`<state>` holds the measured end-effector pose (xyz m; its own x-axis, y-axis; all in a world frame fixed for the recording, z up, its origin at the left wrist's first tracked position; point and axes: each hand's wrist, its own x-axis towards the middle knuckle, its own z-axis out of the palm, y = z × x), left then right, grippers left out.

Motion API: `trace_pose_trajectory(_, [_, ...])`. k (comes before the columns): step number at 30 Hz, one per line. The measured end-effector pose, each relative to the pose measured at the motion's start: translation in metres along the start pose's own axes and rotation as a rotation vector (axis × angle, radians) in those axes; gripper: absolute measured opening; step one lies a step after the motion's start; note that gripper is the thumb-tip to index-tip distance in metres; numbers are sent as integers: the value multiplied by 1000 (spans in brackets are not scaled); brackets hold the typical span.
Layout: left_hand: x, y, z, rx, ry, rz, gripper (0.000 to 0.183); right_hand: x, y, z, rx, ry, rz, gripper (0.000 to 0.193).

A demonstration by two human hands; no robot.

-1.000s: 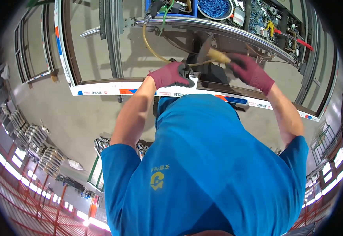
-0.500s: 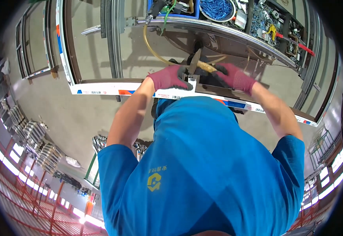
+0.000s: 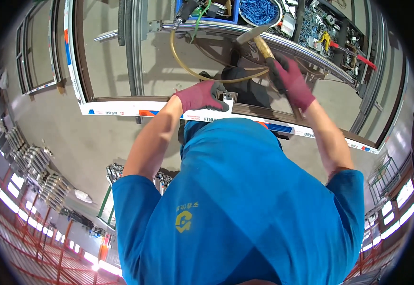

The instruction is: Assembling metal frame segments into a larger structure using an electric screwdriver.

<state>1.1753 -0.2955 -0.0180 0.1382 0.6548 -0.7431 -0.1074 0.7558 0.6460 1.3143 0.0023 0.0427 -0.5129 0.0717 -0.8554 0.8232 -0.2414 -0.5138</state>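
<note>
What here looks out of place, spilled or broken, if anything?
Nothing looks clearly spilled or broken. Slightly untidy, perhaps: a yellow hose hangs in a loose loop beyond the left hand, and a red-handled tool lies across the parts tray, its handle poking past the edge.

my left hand (image 3: 202,97) rests on the near side of the frame (image 3: 126,109), just left of a small fitting (image 3: 228,100). my right hand (image 3: 290,81), farther right and forward, is around the hammer (image 3: 264,49), its head ahead and to the left. the hose (image 3: 180,62) loops ahead of my left hand. beyond that sits the bin (image 3: 216,20), the bowl (image 3: 279,19) to its right. a hand tool (image 3: 365,61) lies ahead and right of my right hand.
</note>
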Motion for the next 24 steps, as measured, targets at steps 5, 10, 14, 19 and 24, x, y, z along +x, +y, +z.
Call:
trace_pose_trajectory(5, [-2,-3,4,24,55,122,78,-3,61,-9,-873,-146,-332,49])
trace_pose_trajectory(10, [5,2,5,-208,150,166,54,-3,59,1,-453,65,-143,58])
trace_pose_trajectory(14, [32,43,-7,-374,461,302,48,-12,18,36,-255,77,-266,81])
trace_pose_trajectory(19, [93,78,-27,-332,454,219,49,39,2,20,-57,86,-332,76])
trace_pose_trajectory(24, [137,98,-96,-22,684,210,63,130,0,-63,146,175,-194,47])
